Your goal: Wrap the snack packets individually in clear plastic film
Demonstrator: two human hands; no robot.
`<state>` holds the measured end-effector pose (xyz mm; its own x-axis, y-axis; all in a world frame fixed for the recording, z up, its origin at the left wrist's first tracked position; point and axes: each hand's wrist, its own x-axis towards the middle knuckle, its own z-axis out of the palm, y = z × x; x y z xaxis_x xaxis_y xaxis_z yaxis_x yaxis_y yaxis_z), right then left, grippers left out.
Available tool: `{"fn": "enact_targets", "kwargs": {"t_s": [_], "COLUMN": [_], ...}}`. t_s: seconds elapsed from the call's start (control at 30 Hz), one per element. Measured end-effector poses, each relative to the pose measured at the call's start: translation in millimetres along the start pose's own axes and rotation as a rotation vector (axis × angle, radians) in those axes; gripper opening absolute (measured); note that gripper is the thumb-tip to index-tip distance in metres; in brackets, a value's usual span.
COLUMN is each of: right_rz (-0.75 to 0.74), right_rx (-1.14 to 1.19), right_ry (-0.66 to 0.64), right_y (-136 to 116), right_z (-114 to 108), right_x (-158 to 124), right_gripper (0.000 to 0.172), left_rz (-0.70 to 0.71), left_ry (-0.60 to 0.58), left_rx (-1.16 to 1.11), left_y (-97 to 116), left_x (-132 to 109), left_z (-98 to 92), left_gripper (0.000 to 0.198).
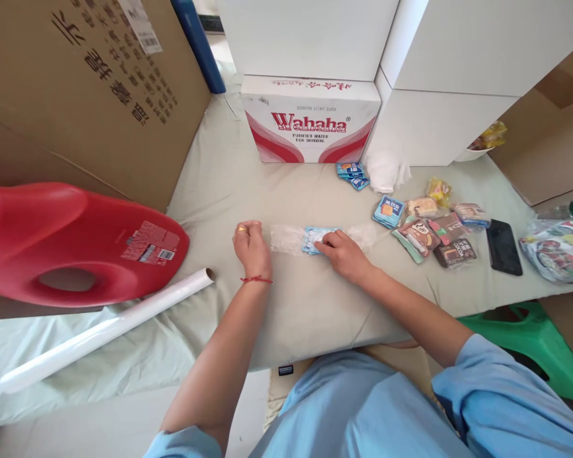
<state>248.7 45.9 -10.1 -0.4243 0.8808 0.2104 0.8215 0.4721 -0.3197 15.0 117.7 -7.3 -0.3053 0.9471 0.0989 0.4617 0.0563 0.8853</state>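
Observation:
On the cloth-covered surface lies a strip of clear plastic wrap (286,240), with a small blue-and-white snack packet (311,236) on its middle. My right hand (344,254) has its bent fingers pressed together on the packet's right part, covering some of it. Just left of the strip's end is my left hand (251,247), closed with its fingers curled in; whatever it may hold is hidden. A ring and a red string bracelet show on that arm. Right of my right hand sit a stack of blue snack packets (388,211) and several brown and pink wrapped snacks (417,236).
A white Wahaha water carton (310,127) stands behind, beside more blue packets (352,173) and crumpled white plastic (386,172). At left are a red jug (100,222), a white film roll (109,331) and a cardboard box (100,95). A phone (504,247) lies right.

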Motion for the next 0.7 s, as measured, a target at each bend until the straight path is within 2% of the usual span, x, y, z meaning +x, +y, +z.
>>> {"fn": "enact_targets", "kwargs": {"t_s": [0.07,0.17,0.3,0.37,0.43,0.53,0.63,0.7], "right_rz": [-0.022,-0.039,-0.044,-0.037,-0.03,-0.008,-0.004,-0.031], "right_rx": [-0.025,-0.032,0.022,0.058,0.092,0.142,0.222,0.322], "right_ry": [0.007,0.038,0.068,0.072,0.073,0.059,0.046,0.024], "right_y": [-2.8,-4.4,-3.7,-4.0,-5.5,-9.5,-10.9,-6.6], "right_z": [1.4,2.3,1.6,1.3,1.3,0.3,-5.7,-13.9], "right_x": [-4.1,-10.8,-18.6,-21.2,-22.6,-24.7,-30.1,-35.4], "right_gripper": [0.044,0.042,0.04,0.04,0.041,0.042,0.035,0.029], "left_rz": [-0.057,-0.073,-0.024,-0.037,-0.027,0.045,0.19,0.352], "left_ry": [-0.021,-0.143,-0.308,-0.344,-0.337,-0.346,-0.493,-0.521], "left_rx": [0.079,0.206,0.443,0.389,0.23,0.077,0.169,0.286], "left_y": [7.8,19.6,27.8,33.2,42.4,59.3,68.3,66.6], "left_x": [5.4,1.3,-12.5,-17.4,-23.1,-37.5,-59.0,-75.0], "left_z": [3.1,7.4,-5.1,-12.6,-11.7,9.0,36.3,47.0], "left_gripper": [0.042,0.035,0.025,0.018,0.014,0.006,0.015,0.023]}}
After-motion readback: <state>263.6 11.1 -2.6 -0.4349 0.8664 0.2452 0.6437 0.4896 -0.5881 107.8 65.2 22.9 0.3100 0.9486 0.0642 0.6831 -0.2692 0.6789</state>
